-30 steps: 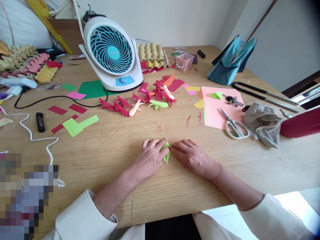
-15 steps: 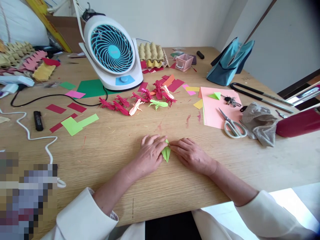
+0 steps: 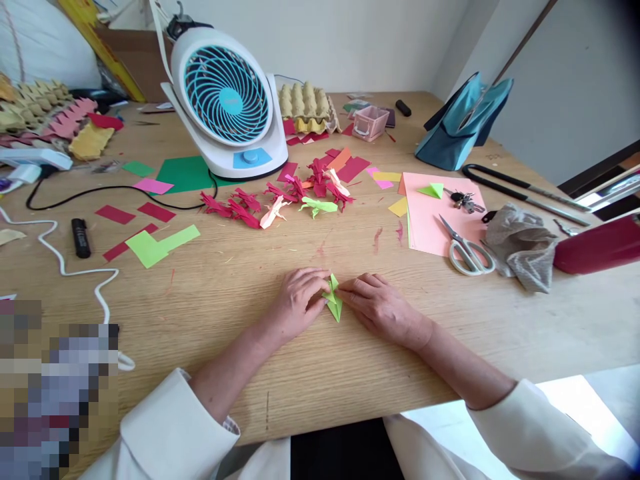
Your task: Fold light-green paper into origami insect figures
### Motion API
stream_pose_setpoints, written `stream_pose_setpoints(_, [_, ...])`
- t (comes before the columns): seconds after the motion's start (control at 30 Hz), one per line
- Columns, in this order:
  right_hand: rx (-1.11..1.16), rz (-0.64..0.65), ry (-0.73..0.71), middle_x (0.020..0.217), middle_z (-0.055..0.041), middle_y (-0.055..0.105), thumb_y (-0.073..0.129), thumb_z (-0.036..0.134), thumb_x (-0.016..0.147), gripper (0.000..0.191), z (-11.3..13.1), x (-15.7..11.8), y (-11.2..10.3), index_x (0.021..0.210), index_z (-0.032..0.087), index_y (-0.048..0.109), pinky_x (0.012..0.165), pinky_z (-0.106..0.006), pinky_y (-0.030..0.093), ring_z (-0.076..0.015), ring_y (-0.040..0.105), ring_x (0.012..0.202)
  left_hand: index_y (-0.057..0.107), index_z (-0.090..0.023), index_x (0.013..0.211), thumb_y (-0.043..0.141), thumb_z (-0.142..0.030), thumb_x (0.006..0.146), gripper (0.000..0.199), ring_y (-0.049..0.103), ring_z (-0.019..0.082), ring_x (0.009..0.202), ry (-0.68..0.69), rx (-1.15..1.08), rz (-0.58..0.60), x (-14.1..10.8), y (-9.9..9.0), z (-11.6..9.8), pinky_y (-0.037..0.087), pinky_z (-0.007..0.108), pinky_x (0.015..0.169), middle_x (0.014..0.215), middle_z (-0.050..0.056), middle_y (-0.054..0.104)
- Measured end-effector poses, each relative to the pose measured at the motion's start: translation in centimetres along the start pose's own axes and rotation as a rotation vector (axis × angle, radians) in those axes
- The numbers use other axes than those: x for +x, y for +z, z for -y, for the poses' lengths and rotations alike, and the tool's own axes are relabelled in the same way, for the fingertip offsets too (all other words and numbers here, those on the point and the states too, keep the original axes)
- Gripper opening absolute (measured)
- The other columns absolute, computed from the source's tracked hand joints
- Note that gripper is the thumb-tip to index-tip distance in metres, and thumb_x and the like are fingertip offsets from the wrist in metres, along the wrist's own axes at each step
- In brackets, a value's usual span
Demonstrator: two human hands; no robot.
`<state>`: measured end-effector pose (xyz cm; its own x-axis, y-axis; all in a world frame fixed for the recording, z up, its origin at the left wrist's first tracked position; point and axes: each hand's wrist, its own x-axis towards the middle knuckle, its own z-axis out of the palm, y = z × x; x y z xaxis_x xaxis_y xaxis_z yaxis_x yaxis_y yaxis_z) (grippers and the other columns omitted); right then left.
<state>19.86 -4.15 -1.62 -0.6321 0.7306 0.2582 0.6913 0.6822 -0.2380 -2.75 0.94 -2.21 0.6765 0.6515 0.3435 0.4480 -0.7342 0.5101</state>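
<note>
A small folded light green paper [image 3: 335,307] lies on the wooden table between both hands, its points facing up and down in the view. My left hand [image 3: 299,300] holds its left edge between thumb and fingers. From the other side, the fingertips of my right hand [image 3: 383,308] pinch its right edge near the middle. Beyond the hands stands a row of folded paper figures: several red ones [image 3: 243,208], a pale pink one [image 3: 274,212] and a light green one [image 3: 319,207].
A white fan [image 3: 227,100] stands at the back. Scissors [image 3: 467,250] rest on pink paper sheets [image 3: 425,220] at the right, near keys, a grey cloth [image 3: 523,247] and a red bottle [image 3: 600,247]. A black marker [image 3: 81,238] and paper scraps lie left.
My left fingers have shifted on the green paper, leaving more of its upper part showing. The paper has turned slightly. My right hand stays almost in place.
</note>
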Motion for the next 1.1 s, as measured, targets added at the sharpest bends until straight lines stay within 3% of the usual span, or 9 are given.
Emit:
stream_pose_setpoints(0.2, [-0.022, -0.007, -0.024, 0.119, -0.0114, 0.063, 0.045, 0.015, 0.098, 0.036, 0.0, -0.1, 0.0, 0.132, 0.017, 0.057, 0.085, -0.038, 0.044, -0.0236, 0.054, 0.099, 0.068, -0.019, 0.087, 0.065, -0.017, 0.087, 0.004, 0.058, 0.019, 0.087, -0.001, 0.022, -0.080, 0.1, -0.1, -0.1, 0.046, 0.034, 0.080, 0.087, 0.003, 0.067])
stream_pose_setpoints(0.47, [-0.009, -0.019, -0.022, 0.118, -0.0117, 0.063, 0.046, 0.015, 0.098, 0.036, -0.1, -0.1, 0.1, 0.132, 0.017, 0.057, 0.086, -0.038, 0.045, -0.0233, 0.054, 0.099, 0.067, -0.019, 0.083, 0.063, -0.016, 0.088, 0.007, 0.061, 0.016, 0.080, -0.049, -0.078, -0.089, 0.4, 0.3, 0.4, 0.045, 0.030, 0.075, 0.081, 0.002, 0.069])
stream_pose_setpoints(0.67, [-0.006, -0.019, -0.020, 0.118, -0.0119, 0.063, 0.046, 0.015, 0.098, 0.035, -0.1, 0.0, 0.1, 0.132, 0.017, 0.057, 0.086, -0.038, 0.045, -0.0233, 0.055, 0.100, 0.056, -0.020, 0.089, 0.068, -0.013, 0.082, 0.016, 0.059, 0.013, 0.073, -0.201, -0.107, -0.098, 0.5, 0.4, 0.1, 0.044, 0.027, 0.073, 0.076, -0.003, 0.063])
stream_pose_setpoints(0.83, [-0.004, -0.019, -0.018, 0.119, -0.0119, 0.063, 0.047, 0.016, 0.098, 0.035, -0.1, -0.1, 0.2, 0.131, 0.017, 0.057, 0.086, -0.038, 0.045, -0.0234, 0.054, 0.100, 0.060, -0.018, 0.085, 0.060, -0.014, 0.090, 0.007, 0.058, 0.015, 0.077, -0.072, -0.010, -0.051, 0.5, 0.3, 0.0, 0.044, 0.028, 0.074, 0.081, 0.000, 0.062])
stream_pose_setpoints(1.0, [0.004, -0.017, -0.013, 0.119, -0.0119, 0.063, 0.047, 0.015, 0.097, 0.035, -0.1, -0.1, 0.2, 0.131, 0.017, 0.057, 0.086, -0.038, 0.045, -0.0231, 0.054, 0.100, 0.067, -0.017, 0.093, 0.052, -0.017, 0.096, 0.016, 0.058, 0.017, 0.084, 0.100, 0.179, -0.043, 0.0, -0.1, -0.3, 0.045, 0.031, 0.078, 0.090, 0.005, 0.066])
stream_pose_setpoints(1.1, [0.004, -0.015, -0.012, 0.118, -0.0116, 0.063, 0.047, 0.015, 0.097, 0.035, -0.1, -0.1, 0.1, 0.131, 0.017, 0.057, 0.086, -0.038, 0.045, -0.0229, 0.054, 0.100, 0.067, -0.017, 0.104, 0.048, -0.018, 0.098, 0.020, 0.059, 0.018, 0.090, 0.182, 0.326, 0.024, -0.5, -0.5, -0.6, 0.044, 0.034, 0.079, 0.102, 0.006, 0.069])
